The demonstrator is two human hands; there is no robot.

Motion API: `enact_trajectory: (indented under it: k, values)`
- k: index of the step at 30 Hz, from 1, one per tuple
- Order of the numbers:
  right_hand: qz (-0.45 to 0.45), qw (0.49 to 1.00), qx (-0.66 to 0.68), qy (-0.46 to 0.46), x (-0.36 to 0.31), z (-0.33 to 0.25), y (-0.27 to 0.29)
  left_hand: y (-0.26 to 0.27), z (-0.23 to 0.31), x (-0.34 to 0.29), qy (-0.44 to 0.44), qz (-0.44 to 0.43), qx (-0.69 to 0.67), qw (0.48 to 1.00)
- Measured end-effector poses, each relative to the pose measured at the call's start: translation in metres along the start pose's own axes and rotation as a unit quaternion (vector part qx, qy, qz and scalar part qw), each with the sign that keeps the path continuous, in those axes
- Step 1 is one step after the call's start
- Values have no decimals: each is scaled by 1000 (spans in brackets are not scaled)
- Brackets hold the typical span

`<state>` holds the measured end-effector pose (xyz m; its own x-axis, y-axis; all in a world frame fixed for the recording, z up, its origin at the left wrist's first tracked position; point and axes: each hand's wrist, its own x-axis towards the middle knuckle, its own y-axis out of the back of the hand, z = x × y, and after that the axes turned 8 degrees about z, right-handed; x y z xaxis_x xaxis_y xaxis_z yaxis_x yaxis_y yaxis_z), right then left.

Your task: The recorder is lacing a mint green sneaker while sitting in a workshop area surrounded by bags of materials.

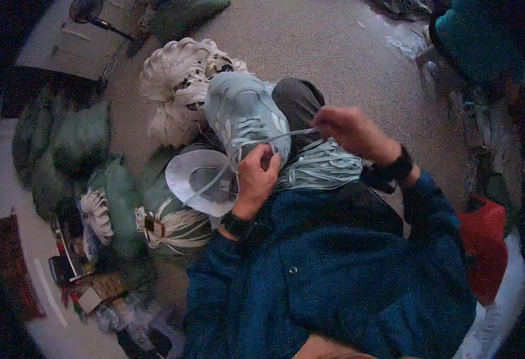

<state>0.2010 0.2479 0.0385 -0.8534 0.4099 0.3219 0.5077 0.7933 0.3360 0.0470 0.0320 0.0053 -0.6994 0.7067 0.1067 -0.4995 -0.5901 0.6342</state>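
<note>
A pale blue-grey sneaker (249,113) lies on my lap with its toe pointing away. Lace rows cross its tongue. My left hand (258,176) is closed, thumb and fingers pinching the sneaker near its upper eyelets. My right hand (352,130) pinches a pale shoelace (298,133) that runs taut from the sneaker's eyelets; its fingers are slightly blurred. Another loose lace end (210,185) trails down to the left over a white, oval-shaped piece (181,179) beside my left hand. Below my right hand, a bundle of pale laces (328,166) rests across my thigh.
Stacked whitish shoes (173,72) sit on the floor beyond the sneaker. Green sacks (65,155) stand at the left, near a tied bundle of white laces (175,230). A red object (484,248) is at my right, and a standing fan (89,12) at the far left.
</note>
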Motion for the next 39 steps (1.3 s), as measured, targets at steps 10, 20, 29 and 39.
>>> enact_trajectory:
  k: [10, 20, 29, 39]
  values:
    - [-18, 975, -212, 56, 6, 13, -71, -1, 2, 0, -11, 40, -47, 998]
    - [11, 980, -174, 100, 8, 18, -80, 5, 15, 0, 1, 31, -48, 998]
    - [25, 996, -66, 60, 11, 34, -86, 4, 12, -1, 20, 43, -99, 994]
    - [-6, 991, -111, 77, 6, 8, -87, 5, 2, 8, -14, 6, -64, 998]
